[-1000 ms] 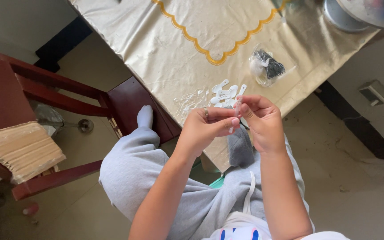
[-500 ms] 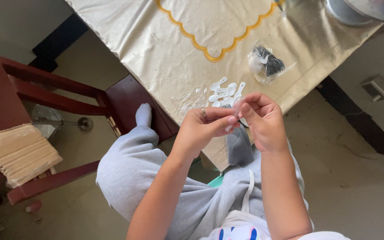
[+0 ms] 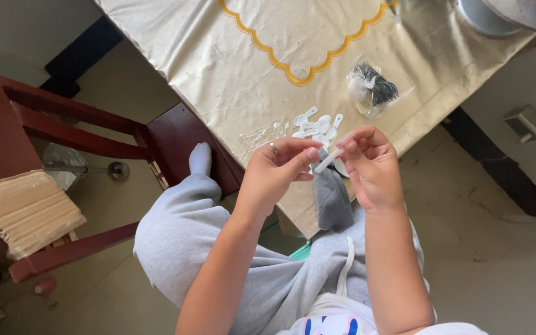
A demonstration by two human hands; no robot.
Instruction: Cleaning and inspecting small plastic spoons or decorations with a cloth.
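Above the near edge of the bench, the left hand and right hand pinch a small white plastic piece between their fingertips. More white pieces lie heaped just beyond on the gold cloth, near that edge. A clear bag of dark parts rests toward the right edge.

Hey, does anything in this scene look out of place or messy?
Nothing looks spilled or broken. The white plastic pieces lie in a loose heap near the table edge, and a grey sock hangs below the hands, left and right, which pinch one small piece.
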